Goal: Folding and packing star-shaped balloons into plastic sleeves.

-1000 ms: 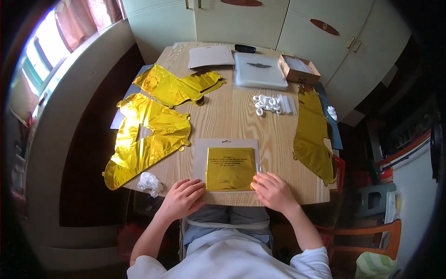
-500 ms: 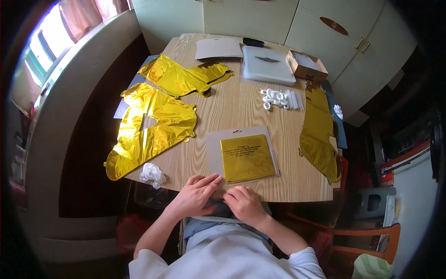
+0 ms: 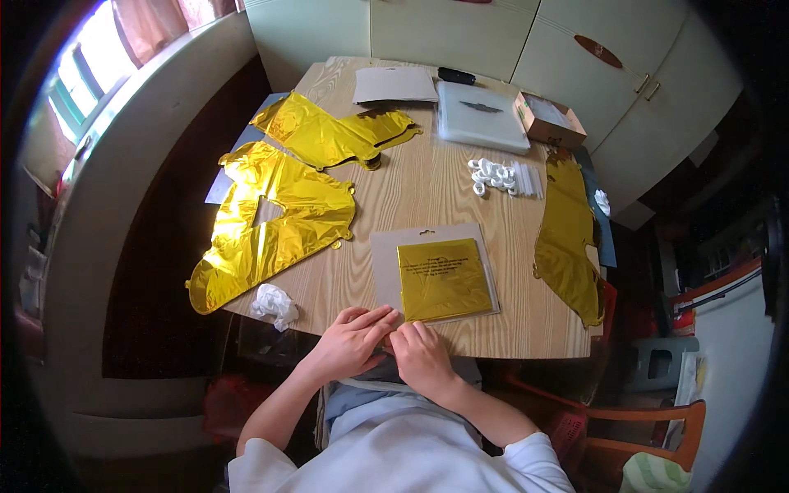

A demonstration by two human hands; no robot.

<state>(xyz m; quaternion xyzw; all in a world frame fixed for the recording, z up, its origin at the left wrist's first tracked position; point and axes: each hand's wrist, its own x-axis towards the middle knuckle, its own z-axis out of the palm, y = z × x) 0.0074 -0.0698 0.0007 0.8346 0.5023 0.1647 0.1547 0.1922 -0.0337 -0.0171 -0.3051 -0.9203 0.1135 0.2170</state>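
A folded square of gold foil (image 3: 440,283) with dark print lies on a grey backing card (image 3: 386,263), which has a hang hole at its top. A clear edge shows along the right side of the foil. My left hand (image 3: 349,341) reaches to the card's lower left corner, fingers stretched out and fingertips touching it. Beside it, at the table's front edge, my right hand (image 3: 423,357) has its fingers curled in, close to the left fingertips. Whatever those curled fingers may hold is hidden.
Large gold foil balloons lie flat at left (image 3: 288,238), far left (image 3: 329,135) and right (image 3: 567,238). White rings (image 3: 493,177), clear straws (image 3: 528,179), grey cards (image 3: 394,86), a stack of clear bags (image 3: 481,119), a cardboard box (image 3: 551,123) and crumpled white tissue (image 3: 275,306) are around.
My right hand has shifted slightly left and up, closer to my left fingertips. My left hand stays by the card's corner. The whole view has shifted a little.
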